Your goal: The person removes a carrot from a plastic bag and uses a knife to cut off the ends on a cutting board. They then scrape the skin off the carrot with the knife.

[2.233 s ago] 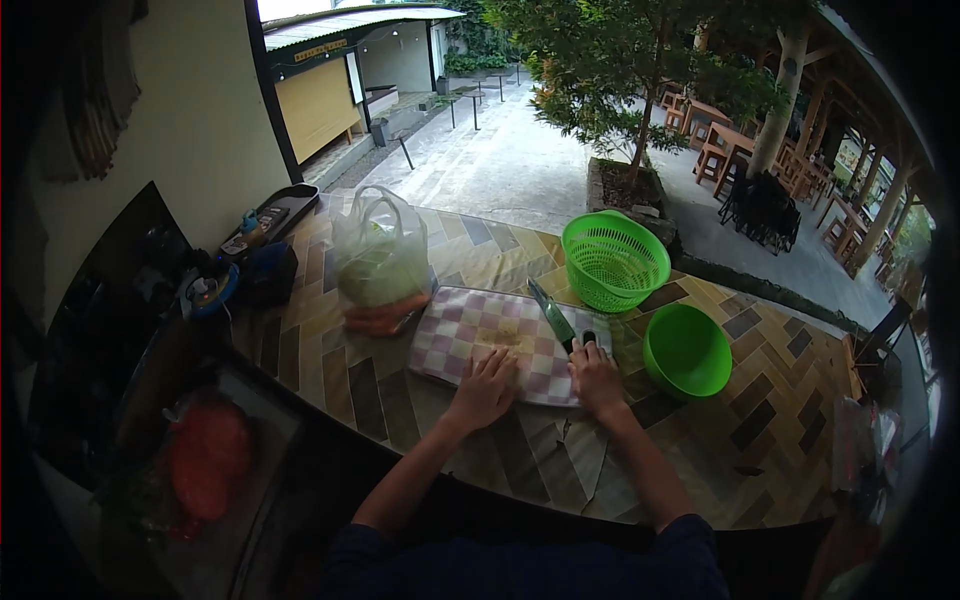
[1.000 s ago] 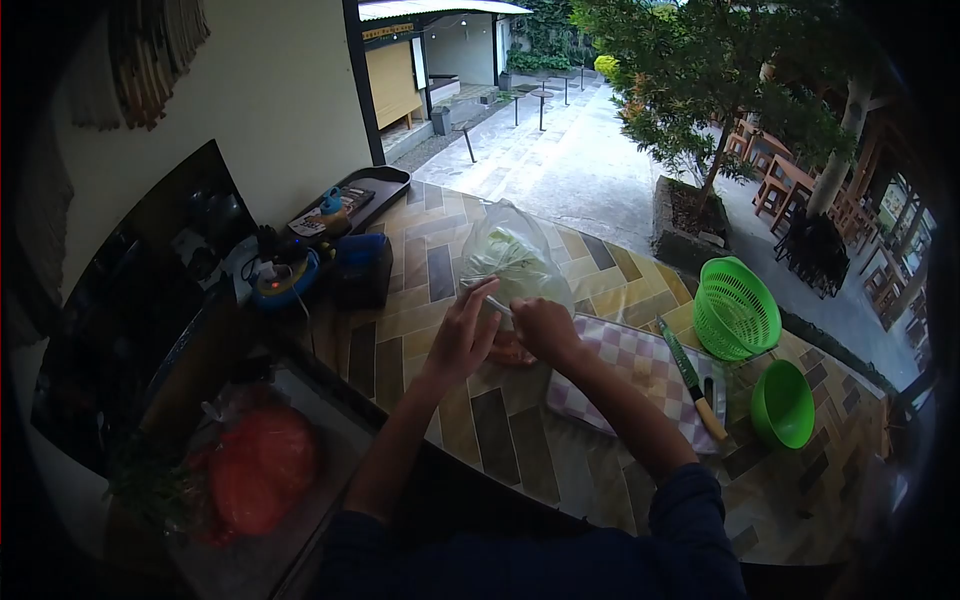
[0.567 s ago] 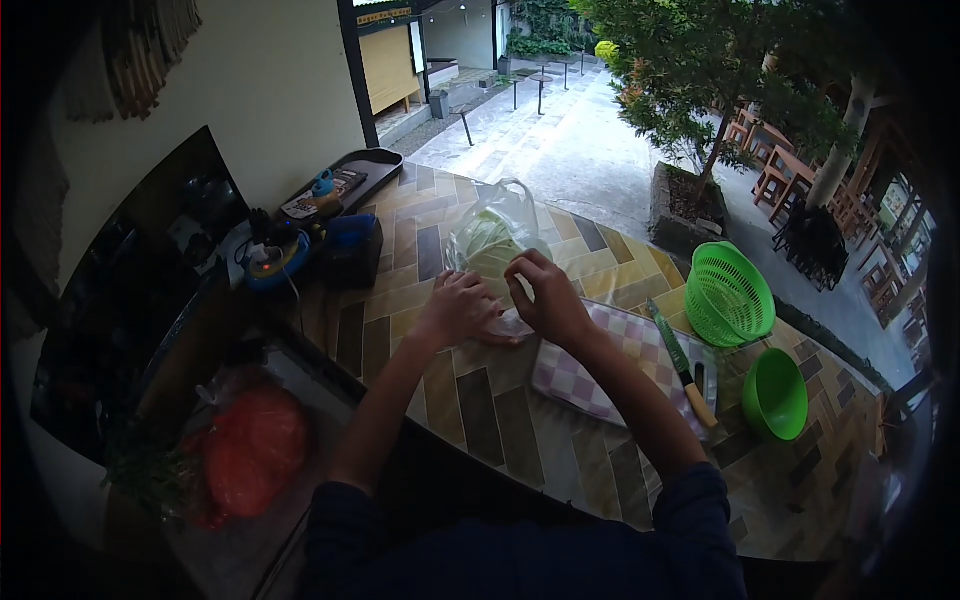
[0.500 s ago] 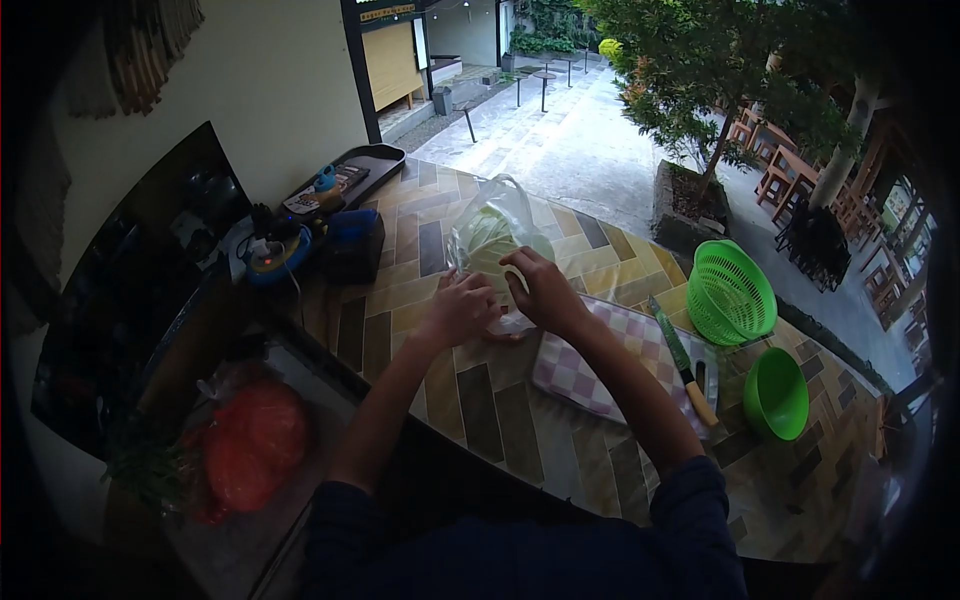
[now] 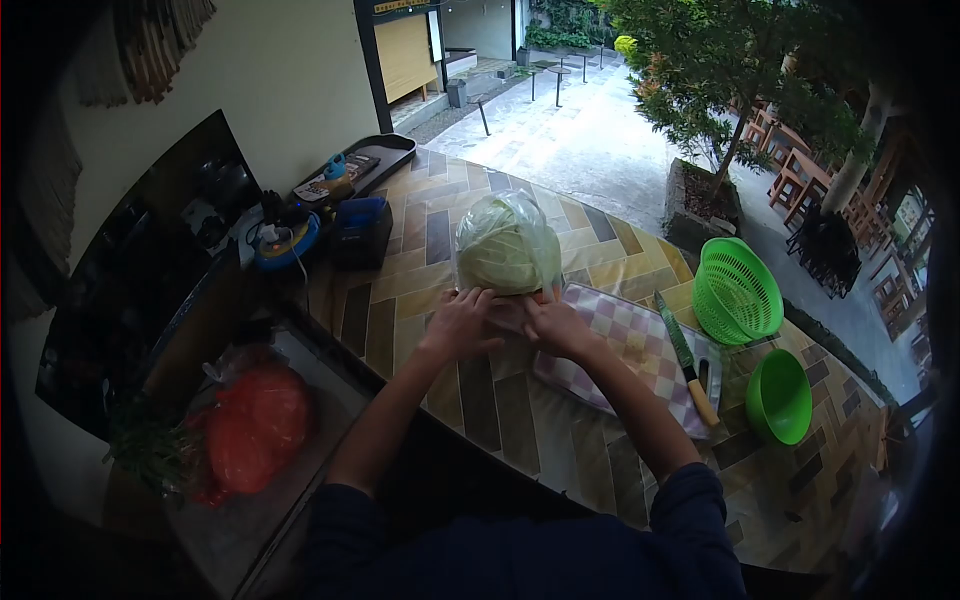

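A pale green cabbage sits inside a clear plastic bag on the tiled table. My left hand grips the near edge of the bag at its left, fingers curled and thumb pointing right. At the right of that edge, my right hand has its fingers closed on the plastic. Just right of my hands lies a checkered cutting board, partly covered by my right forearm. A knife with a green blade and wooden handle rests on the board.
A green basket and a green bowl stand at the right. On the lower left surface lies a red plastic bag beside leafy greens. A monitor, a dark box and a tray are at the left.
The cabbage has come upright and nearer in the bag, with its round side showing. Both hands have moved down to the bag's near edge, the right one lower than before.
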`<action>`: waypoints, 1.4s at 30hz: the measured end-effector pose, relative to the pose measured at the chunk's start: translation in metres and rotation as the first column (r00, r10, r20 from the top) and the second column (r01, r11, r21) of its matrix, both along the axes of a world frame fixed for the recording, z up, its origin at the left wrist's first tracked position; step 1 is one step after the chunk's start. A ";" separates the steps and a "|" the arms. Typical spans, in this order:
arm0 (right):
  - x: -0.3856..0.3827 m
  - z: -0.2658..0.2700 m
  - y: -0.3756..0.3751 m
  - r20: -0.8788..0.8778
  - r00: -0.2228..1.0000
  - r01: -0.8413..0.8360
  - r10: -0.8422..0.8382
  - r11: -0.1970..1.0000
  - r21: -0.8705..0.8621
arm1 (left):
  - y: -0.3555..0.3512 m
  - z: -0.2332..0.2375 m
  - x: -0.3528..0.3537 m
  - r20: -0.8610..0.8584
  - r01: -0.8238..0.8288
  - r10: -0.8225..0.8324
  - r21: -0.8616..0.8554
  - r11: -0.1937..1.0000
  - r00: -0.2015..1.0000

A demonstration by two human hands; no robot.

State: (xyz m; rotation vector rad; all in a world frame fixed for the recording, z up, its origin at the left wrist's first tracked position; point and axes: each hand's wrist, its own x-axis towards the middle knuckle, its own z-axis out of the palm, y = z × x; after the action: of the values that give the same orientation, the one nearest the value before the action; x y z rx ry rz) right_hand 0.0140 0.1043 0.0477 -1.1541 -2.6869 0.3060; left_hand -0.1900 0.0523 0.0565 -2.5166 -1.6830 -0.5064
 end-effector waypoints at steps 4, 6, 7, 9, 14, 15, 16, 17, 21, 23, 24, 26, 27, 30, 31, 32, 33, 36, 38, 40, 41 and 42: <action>-0.001 0.001 -0.011 -0.001 0.993 -0.121 0.121 0.993 0.016 | 0.006 -0.009 0.000 -0.087 -0.035 0.035 -0.004 0.999 0.996; -0.003 0.020 -0.030 -0.005 0.990 -0.138 0.138 0.990 -0.039 | 0.005 -0.021 -0.006 -0.117 0.014 -0.001 0.114 0.993 0.993; -0.003 0.014 -0.033 0.013 0.988 -0.155 0.155 0.987 0.047 | 0.003 -0.026 -0.010 -0.136 0.040 -0.017 0.172 0.984 0.991; -0.004 0.000 -0.037 0.055 0.982 -0.189 0.181 0.958 0.214 | -0.003 -0.026 -0.014 -0.095 0.051 -0.036 0.161 0.986 0.995; -0.014 -0.001 -0.039 0.041 0.978 -0.207 0.204 0.930 0.303 | -0.014 -0.012 -0.018 -0.102 0.012 0.002 0.132 0.991 0.995; -0.015 0.003 -0.039 0.036 0.981 -0.193 0.190 0.958 0.210 | -0.017 -0.012 -0.019 -0.083 0.002 0.010 0.143 0.990 0.996; -0.016 0.004 -0.037 -0.022 0.982 -0.179 0.186 0.966 0.184 | -0.019 -0.012 -0.020 -0.065 -0.007 0.017 0.155 0.988 0.998; -0.016 0.006 -0.035 -0.081 0.980 -0.166 0.180 0.974 0.157 | -0.021 -0.013 -0.021 -0.036 -0.021 0.028 0.166 0.986 0.999; -0.015 0.002 -0.027 -0.224 0.973 -0.055 0.059 0.998 0.026 | -0.029 -0.020 -0.019 -0.036 -0.004 0.011 0.189 0.982 0.999; -0.013 0.004 -0.026 -0.218 0.975 -0.036 0.042 0.999 0.034 | -0.032 -0.022 -0.015 -0.059 0.006 0.005 0.193 0.981 0.998; -0.014 0.006 -0.026 -0.215 0.976 -0.029 0.037 0.999 0.039 | -0.032 -0.022 -0.012 -0.052 -0.006 0.016 0.195 0.981 0.999; -0.013 0.008 -0.024 -0.126 0.992 -0.022 0.028 0.998 0.052 | -0.033 -0.021 -0.010 -0.035 -0.018 0.024 0.184 0.983 0.999; -0.015 0.014 -0.025 -0.082 0.996 -0.018 0.022 0.998 0.057 | -0.033 -0.021 -0.012 -0.026 -0.019 0.024 0.173 0.985 0.999; -0.019 0.035 -0.032 0.049 0.999 -0.013 0.009 0.997 0.074 | -0.033 -0.018 -0.011 -0.073 -0.041 0.051 0.138 0.990 0.996; -0.022 0.029 -0.029 -0.033 0.998 -0.053 0.061 0.981 0.184 | -0.034 -0.018 -0.011 -0.102 -0.051 0.064 0.125 0.991 0.993; -0.025 0.018 -0.023 -0.108 0.987 -0.083 0.119 0.952 0.294 | -0.036 -0.022 -0.011 -0.090 -0.052 0.065 0.137 0.989 0.994; -0.028 0.017 -0.022 -0.175 0.967 -0.102 0.185 0.910 0.402 | -0.040 -0.026 -0.010 -0.077 -0.054 0.066 0.151 0.987 0.995; -0.041 0.020 -0.016 -0.350 0.915 -0.116 0.203 0.960 0.253 | -0.044 -0.028 -0.013 -0.079 -0.074 0.084 0.127 0.989 0.993; -0.046 0.015 -0.006 -0.343 0.926 -0.098 0.161 0.976 0.193 | -0.046 -0.027 -0.014 -0.084 -0.087 0.097 0.112 0.990 0.992; -0.049 0.014 0.000 -0.325 0.933 -0.109 0.154 0.982 0.154 | -0.044 -0.025 -0.016 -0.081 -0.098 0.109 0.127 0.987 0.991; -0.050 0.014 0.002 -0.313 0.935 -0.127 0.166 0.982 0.142 | -0.043 -0.024 -0.016 -0.072 -0.089 0.099 0.133 0.987 0.992; -0.050 0.013 0.003 -0.300 0.937 -0.145 0.177 0.981 0.129 | -0.041 -0.023 -0.016 -0.062 -0.079 0.089 0.138 0.987 0.994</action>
State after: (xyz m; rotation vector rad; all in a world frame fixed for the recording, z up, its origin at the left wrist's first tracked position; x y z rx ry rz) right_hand -0.0361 0.1069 0.0612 -0.7824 -2.4877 0.3357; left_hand -0.2060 0.0116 0.0335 -2.3308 -1.6627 -0.5036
